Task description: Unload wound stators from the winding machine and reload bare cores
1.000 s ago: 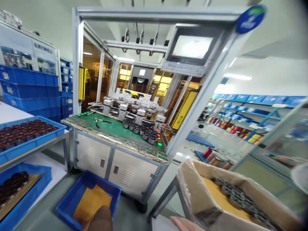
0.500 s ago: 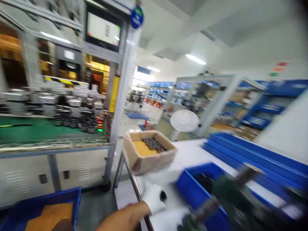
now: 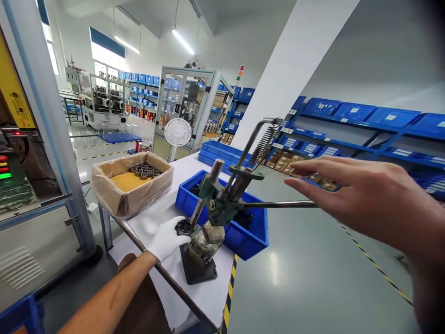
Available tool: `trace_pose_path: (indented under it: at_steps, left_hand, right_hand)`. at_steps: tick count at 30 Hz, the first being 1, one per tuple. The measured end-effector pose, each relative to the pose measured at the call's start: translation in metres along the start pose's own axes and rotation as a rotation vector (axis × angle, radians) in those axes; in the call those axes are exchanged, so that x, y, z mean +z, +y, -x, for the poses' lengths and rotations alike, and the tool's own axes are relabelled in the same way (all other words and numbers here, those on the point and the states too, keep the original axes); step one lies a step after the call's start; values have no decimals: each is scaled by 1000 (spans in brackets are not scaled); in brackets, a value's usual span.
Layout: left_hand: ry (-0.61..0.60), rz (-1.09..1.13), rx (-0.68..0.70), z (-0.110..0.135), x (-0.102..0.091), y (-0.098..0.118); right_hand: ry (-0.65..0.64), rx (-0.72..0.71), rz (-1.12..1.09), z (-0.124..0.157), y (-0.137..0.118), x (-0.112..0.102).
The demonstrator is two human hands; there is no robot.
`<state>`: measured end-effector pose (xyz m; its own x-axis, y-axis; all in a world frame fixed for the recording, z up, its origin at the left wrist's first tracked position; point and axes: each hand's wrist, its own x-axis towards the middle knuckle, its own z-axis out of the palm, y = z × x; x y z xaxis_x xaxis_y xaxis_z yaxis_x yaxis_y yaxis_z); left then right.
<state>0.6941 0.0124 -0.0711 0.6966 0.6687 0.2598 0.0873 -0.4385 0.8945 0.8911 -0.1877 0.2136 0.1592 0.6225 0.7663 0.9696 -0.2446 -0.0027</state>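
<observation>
My left hand [image 3: 167,237], in a white glove, grips a small dark round part [image 3: 183,226] at the base of a green hand press [image 3: 217,209] on the white table [image 3: 208,297]. My bare right hand [image 3: 361,199] hovers with fingers stretched out over the end of the press's long metal lever [image 3: 278,204], touching or just above it.
A blue bin [image 3: 255,232] with dark parts sits behind the press. A plastic-lined cardboard box [image 3: 132,183] of round parts stands at the table's far left. A white fan [image 3: 177,132], blue shelving [image 3: 365,125] and a machine frame [image 3: 45,116] surround the table.
The view swung right from the machine to the table. My gloved left hand reached the press base with the part, and my right hand came up to the lever.
</observation>
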Motion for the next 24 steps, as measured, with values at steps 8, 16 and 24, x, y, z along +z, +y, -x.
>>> trace_pose_path:
  at_steps: [8, 16, 24]
  left_hand:
    - [-126, 9, -15, -11, 66, 13]
    - [-16, 134, -65, -4, 87, -2]
    - [-44, 370, -109, 1, 85, 7]
  right_hand:
    - [-674, 345, 61, -46, 30, 11]
    - [-392, 63, -138, 107, 61, 33]
    - [-210, -71, -364, 201, -5, 139]
